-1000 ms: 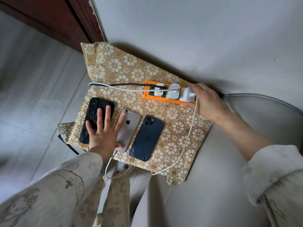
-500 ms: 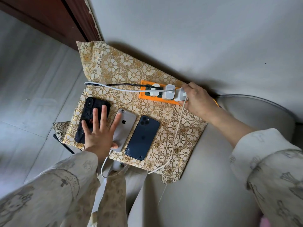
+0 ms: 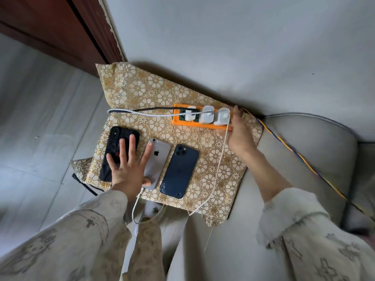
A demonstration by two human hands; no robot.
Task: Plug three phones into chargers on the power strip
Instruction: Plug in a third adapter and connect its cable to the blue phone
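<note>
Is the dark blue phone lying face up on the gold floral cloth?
No. The dark blue phone lies face down on the gold floral cloth, its rear camera cluster showing at the top corner.

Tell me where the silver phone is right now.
In the head view, the silver phone lies face down on the patterned cloth, between the black phone and the dark blue phone, under the left hand.

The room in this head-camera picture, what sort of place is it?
Probably a room in a home. A grey upholstered seat stands against a plain wall, a dark wooden door frame meets a pale floor, and phones lie on a gold floral cloth beside an orange power strip.
</note>
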